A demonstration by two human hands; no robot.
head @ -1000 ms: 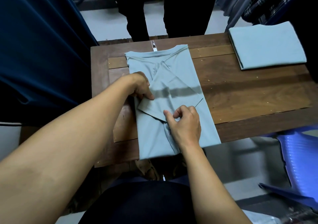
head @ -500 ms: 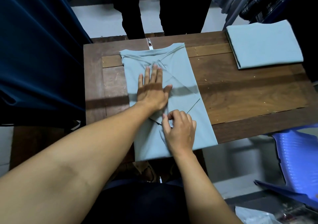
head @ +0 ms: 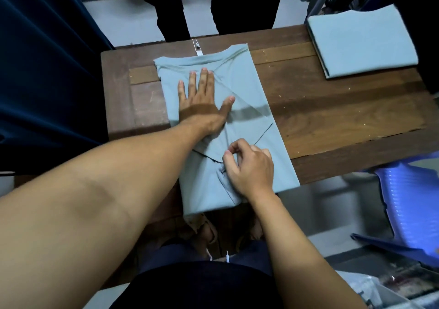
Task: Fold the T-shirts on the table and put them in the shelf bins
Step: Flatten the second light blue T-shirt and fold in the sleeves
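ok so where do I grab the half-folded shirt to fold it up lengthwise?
Probably the shirt's near hem, at both corners, from the person's side. It lies at or just over the table's near edge, so fingers can likely slip under. The left hand presses flat near the collar; the right hand pinches the sleeve.

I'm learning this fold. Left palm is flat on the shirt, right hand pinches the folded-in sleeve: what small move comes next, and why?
Probably the right hand should draw the sleeve straight and lay it flat: its hem lies slanted across the light blue T-shirt, while the left hand presses the upper part down, so the fabric should not shift.
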